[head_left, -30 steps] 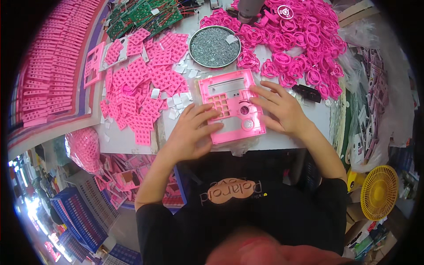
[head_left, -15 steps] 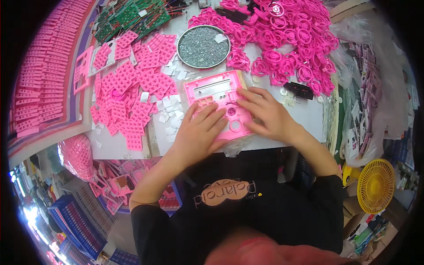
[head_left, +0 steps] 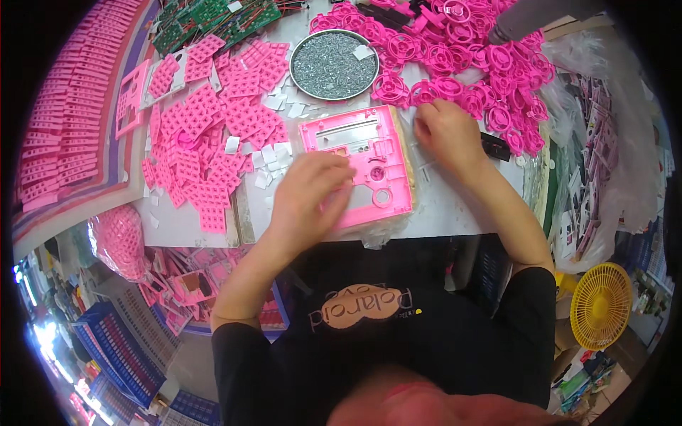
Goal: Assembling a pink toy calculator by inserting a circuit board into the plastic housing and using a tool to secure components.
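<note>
A pink plastic casing panel (head_left: 398, 160) with a silver strip, a round opening and several cutouts lies on a yellowish pad wrapped in clear plastic. My left hand (head_left: 310, 195) rests over the panel's left half, its fingers loosely bent and slightly apart, hiding the part beneath. To the right of the panel, my right hand (head_left: 452, 138) is down at the table with its fingers curled together. Whatever lies between those fingertips is hidden. A black plastic part (head_left: 495, 146) sits just beyond that hand, next to a heap of pink ring-shaped parts (head_left: 444, 60).
A round tray (head_left: 293, 67) of small metal screws stands behind the panel. Pink keypad pieces (head_left: 202, 160) and white paper squares (head_left: 270, 156) lie to the left, green circuit boards (head_left: 213, 25) at the back. A dark grey cylindrical tool (head_left: 540, 20) juts in at top right. A yellow fan (head_left: 601, 305) is low right.
My right hand has left the panel and moved right to the table, fingers now curled. The left hand has shifted slightly left over the panel. The grey tool has come into view.
</note>
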`<state>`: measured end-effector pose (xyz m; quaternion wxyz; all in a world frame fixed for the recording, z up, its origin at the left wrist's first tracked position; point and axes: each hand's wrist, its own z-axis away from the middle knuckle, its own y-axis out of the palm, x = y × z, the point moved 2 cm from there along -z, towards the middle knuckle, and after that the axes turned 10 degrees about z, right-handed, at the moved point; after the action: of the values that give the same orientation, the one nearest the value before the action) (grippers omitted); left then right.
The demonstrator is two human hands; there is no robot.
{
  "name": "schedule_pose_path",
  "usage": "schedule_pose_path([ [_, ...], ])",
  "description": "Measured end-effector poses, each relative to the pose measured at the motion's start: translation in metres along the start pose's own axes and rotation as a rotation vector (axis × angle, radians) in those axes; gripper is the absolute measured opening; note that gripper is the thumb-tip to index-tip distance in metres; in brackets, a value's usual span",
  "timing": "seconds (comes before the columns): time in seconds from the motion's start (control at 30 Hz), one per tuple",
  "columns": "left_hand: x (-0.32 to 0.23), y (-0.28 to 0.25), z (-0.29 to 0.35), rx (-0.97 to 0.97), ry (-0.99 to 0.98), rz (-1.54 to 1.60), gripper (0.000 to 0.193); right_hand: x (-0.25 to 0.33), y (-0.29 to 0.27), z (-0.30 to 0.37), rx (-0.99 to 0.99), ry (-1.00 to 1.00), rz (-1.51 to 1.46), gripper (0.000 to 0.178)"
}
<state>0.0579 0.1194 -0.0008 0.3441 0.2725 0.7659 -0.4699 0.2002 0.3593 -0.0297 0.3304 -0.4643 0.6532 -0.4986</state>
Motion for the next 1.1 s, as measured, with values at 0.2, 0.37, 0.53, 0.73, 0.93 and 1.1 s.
schedule_pose_path([
  [0.2, -0.01, 0.005, -0.037, -0.029, -0.224, 0.336, 0.016, 0.046, -0.063, -0.008, 0.074, -0.141, -0.611, 0.014],
  [0.37, -0.01, 0.009, -0.044, -0.034, -0.302, 0.404, 0.016, 0.069, -0.067, -0.013, 0.028, 0.232, -0.95, 0.011],
  [0.53, -0.009, 0.013, -0.029, -0.037, -0.167, 0.201, 0.019, 0.072, -0.047, -0.001, 0.077, 0.333, -1.084, 0.012],
  [0.73, 0.005, 0.019, 0.002, 0.209, 0.038, -0.305, 0.041, 0.071, -0.031, 0.012, -0.028, -0.136, -0.514, 0.016],
  [0.93, 0.007, 0.022, 0.002, 0.228, -0.006, -0.285, 0.042, 0.08, -0.018, 0.016, -0.04, -0.167, -0.294, 0.02],
  [1.1, 0.007, 0.021, 0.003, 0.235, -0.012, -0.287, 0.042, 0.089, -0.019, 0.023, -0.044, -0.059, -0.208, 0.021],
])
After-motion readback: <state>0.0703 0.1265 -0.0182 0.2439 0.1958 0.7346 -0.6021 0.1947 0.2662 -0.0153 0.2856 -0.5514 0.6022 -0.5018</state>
